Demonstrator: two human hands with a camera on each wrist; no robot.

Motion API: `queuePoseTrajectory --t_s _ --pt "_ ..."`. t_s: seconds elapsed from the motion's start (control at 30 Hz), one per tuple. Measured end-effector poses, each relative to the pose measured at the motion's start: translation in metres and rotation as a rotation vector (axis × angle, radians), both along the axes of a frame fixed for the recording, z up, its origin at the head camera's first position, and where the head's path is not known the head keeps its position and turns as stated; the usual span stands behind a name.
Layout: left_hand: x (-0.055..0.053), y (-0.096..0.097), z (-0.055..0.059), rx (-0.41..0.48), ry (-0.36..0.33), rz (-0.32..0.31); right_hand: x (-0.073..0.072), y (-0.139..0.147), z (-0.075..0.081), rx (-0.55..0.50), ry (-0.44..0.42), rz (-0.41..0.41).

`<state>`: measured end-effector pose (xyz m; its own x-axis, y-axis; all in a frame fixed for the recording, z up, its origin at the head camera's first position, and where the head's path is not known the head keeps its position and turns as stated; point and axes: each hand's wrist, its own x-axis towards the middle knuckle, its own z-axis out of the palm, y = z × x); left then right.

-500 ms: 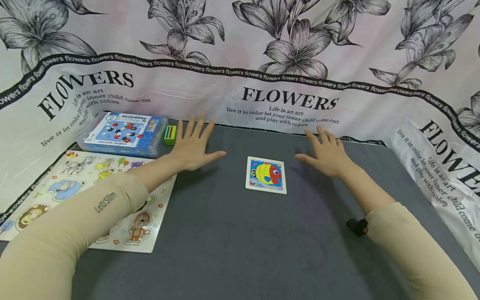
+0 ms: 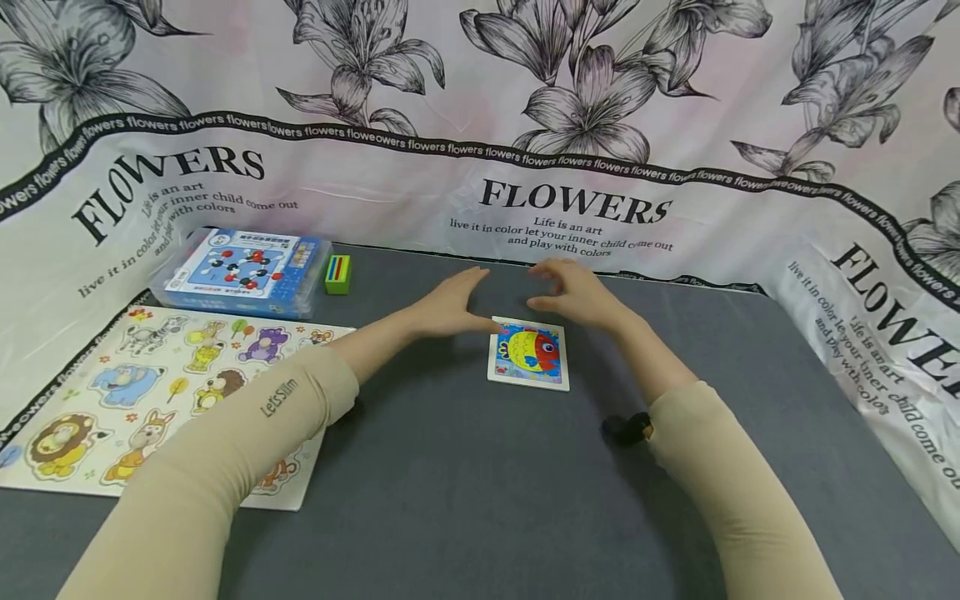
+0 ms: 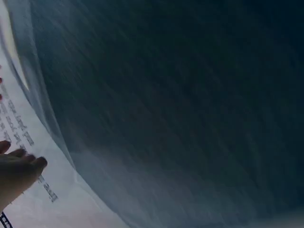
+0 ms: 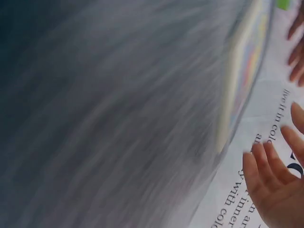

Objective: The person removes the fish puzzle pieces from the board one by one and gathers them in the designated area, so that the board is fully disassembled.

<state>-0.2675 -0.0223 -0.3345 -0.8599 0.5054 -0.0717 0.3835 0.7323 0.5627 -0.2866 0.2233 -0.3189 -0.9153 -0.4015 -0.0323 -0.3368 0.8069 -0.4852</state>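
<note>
A small square fish picture puzzle (image 2: pixel 529 354) with a white border lies flat on the grey table. My left hand (image 2: pixel 450 307) hovers at its upper left, thumb stretched toward its top left corner; whether the thumb touches it I cannot tell. Beyond the upper right corner, my right hand (image 2: pixel 573 293) hangs with loosely bent fingers and holds nothing. The two hands face each other across a gap. In the right wrist view the puzzle (image 4: pixel 242 71) appears edge-on and blurred, with the right hand (image 4: pixel 275 185) below it.
At left lies a large animal puzzle board (image 2: pixel 176 385), partly under the left sleeve. Behind it sit a clear plastic box (image 2: pixel 240 273) with a molecule-model label and a small green box (image 2: pixel 337 275) with coloured stripes. A flower-print cloth (image 2: pixel 420 183) hangs along the back.
Both hands have moved inward toward each other, above the fish puzzle. Their spread fingers have drawn closer together and bent. The puzzle stays in the same place on the table.
</note>
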Motion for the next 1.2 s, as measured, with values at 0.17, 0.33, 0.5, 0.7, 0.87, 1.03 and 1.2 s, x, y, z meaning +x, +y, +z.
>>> queuePoseTrajectory --t_s 0.17,0.33,0.5,0.7,0.87,1.03,1.2 --pt "-0.001 0.014 0.000 0.095 -0.099 -0.001 -0.007 -0.009 -0.006 -0.142 -0.151 0.026" --pt "-0.002 0.019 -0.001 0.114 -0.143 0.025 -0.007 -0.016 -0.008 -0.184 -0.289 0.081" --pt "-0.005 0.018 -0.006 0.119 -0.158 0.022 -0.007 -0.021 -0.009 -0.194 -0.330 0.143" --pt "-0.008 0.016 -0.012 0.111 -0.166 -0.010 -0.006 -0.022 -0.014 -0.151 -0.337 0.158" --pt "-0.009 0.014 -0.019 0.084 -0.123 -0.053 -0.006 -0.023 -0.017 -0.101 -0.337 0.150" --pt "-0.007 0.015 -0.024 0.063 -0.083 -0.072 -0.006 -0.024 -0.018 -0.056 -0.317 0.144" --pt "-0.005 0.016 -0.025 0.040 -0.071 -0.077 -0.005 -0.023 -0.020 -0.021 -0.285 0.138"
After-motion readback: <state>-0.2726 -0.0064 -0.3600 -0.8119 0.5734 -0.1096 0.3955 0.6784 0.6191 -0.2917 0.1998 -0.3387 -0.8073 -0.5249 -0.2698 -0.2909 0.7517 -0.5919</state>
